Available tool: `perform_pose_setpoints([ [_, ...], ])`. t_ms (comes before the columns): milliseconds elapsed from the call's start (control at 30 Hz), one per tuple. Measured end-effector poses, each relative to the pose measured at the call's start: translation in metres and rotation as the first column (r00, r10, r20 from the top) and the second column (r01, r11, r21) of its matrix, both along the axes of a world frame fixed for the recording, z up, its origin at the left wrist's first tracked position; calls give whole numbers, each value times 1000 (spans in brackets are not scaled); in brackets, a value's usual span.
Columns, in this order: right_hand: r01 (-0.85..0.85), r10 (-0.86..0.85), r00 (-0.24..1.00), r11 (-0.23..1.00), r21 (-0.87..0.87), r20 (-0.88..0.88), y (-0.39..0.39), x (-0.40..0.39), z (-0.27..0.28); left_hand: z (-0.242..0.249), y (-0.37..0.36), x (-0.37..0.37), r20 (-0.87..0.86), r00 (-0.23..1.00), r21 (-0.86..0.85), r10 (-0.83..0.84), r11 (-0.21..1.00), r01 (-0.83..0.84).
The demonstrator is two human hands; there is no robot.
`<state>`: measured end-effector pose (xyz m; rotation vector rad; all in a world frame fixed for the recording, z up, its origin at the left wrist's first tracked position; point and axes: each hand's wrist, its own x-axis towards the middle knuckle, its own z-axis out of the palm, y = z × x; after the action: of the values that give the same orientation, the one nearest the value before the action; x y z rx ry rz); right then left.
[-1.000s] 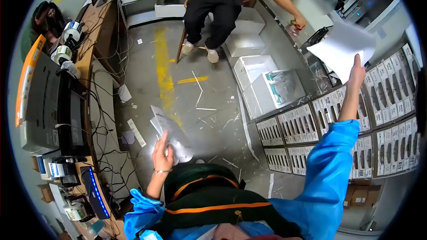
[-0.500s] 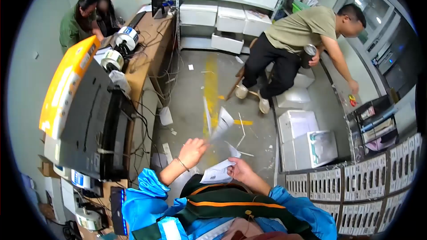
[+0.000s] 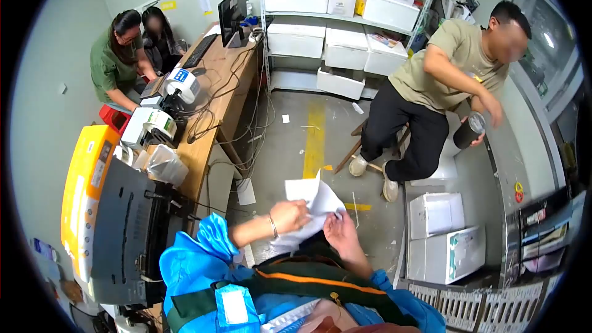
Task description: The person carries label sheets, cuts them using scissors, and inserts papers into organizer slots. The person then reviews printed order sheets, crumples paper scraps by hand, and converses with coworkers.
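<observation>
Left hand (image 3: 290, 214) & right hand (image 3: 339, 234) both clamped on paper sheets (image 3: 314, 200); sorting looks mid-way, sheets not yet put down.

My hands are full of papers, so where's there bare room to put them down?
Both hands, left hand and right hand, grip the papers. Free: the concrete floor between the desk and the seated person, and the closed white box to the right. Crowded: the desk holds cables, label rolls and a keyboard.
</observation>
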<state>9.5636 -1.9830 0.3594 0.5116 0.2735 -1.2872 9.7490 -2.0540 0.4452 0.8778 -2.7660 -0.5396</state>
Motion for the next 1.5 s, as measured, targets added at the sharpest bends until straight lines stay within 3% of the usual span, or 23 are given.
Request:
perform_pose_setpoints([
  [100, -70, 40, 990, 973, -222, -136, -32, -47, 36, 40, -77, -10, 152, 987, -228, -44, 970, 78],
  [133, -92, -82, 867, 942, -322, -491, -42, -64, 57, 65, -101, -11, 199, 976, -295, -91, 944, 148],
  [200, -349, -286, 216, 870, -348, -933, -75, -104, 96, 105, -134, -21, 256, 955, -342, -147, 911, 232],
  [300, -681, -597, -522, 721, -124, -609, -157, -138, 108, 136, -163, -46, 272, 916, -202, -295, 913, 353],
  [400, -833, -667, -342, 542, -116, -662, -217, -154, 129, 180, -187, -67, 112, 905, -69, -410, 906, 418],
  [500, -854, -441, 153, 391, -343, -884, -259, -160, 114, 196, -230, -76, -122, 900, 184, -417, 882, 434],
  [567, -760, -267, 250, 542, -359, -931, -268, -163, 96, 189, -265, -81, -65, 943, 81, -327, 940, 331],
  [633, -672, 11, 515, 626, -395, -857, -264, -163, 112, 178, -303, -78, -17, 968, 37, -250, 968, 250],
  [700, -575, 49, 567, 739, -352, -822, -264, -153, 133, 176, -329, -77, -17, 988, 197, -151, 969, 152],
  [800, -537, -43, -47, 844, -11, -998, -285, -131, 150, 168, -373, -85, -86, 970, 148, -227, 960, 238],
  [833, -463, -32, -17, 886, -21, -999, -289, -129, 148, 173, -389, -88, -34, 960, 117, -276, 953, 278],
  [900, -310, -38, 26, 950, -44, -999, -306, -135, 135, 188, -429, -89, -319, 893, -19, -317, 944, 328],
  [967, 148, -166, 187, 979, -140, -968, -309, -148, 122, 196, -477, -59, -480, 870, 380, 108, 920, 96],
  [1033, 258, -359, 457, 929, -265, -814, -305, -157, 129, 165, -500, -35, -478, 862, 444, 172, 894, 68],
  [1067, 263, -344, 486, 934, -242, -803, -307, -156, 118, 137, -502, -35, -332, 941, 515, 66, 849, 123],
  [1100, 268, -321, 511, 941, -206, -798, -306, -157, 101, 97, -492, -41, -387, 922, 648, -15, 707, 284],
  [1133, 274, -293, 530, 947, -166, -796, -301, -158, 87, 75, -472, -56, -448, 894, 834, 6, 363, 416],
  [1167, 279, -234, 522, 956, -95, -820, -302, -152, 77, 44, -469, -68, -454, 890, 836, -45, 323, 443],
  [1233, 266, -140, 379, 963, -37, -915, -302, -140, 66, 3, -475, -90, -243, 970, 905, 27, 366, 216],
  [1300, 377, -140, 453, 925, 47, -881, -295, -129, 70, 13, -469, -93, -433, 896, 889, 95, -121, 442],
  [1367, 432, -354, 553, 896, -104, -754, -274, -122, 54, 55, -448, -116, -234, 969, 970, -86, -95, 226],
  [1433, 434, -321, 644, 901, -14, -694, -258, -106, 80, 43, -435, -124, -182, 969, 963, -167, 169, 210],
  [1500, 419, -246, 546, 908, 7, -801, -234, -95, 87, 32, -414, -136, -161, 984, 963, -75, 207, 173],
])
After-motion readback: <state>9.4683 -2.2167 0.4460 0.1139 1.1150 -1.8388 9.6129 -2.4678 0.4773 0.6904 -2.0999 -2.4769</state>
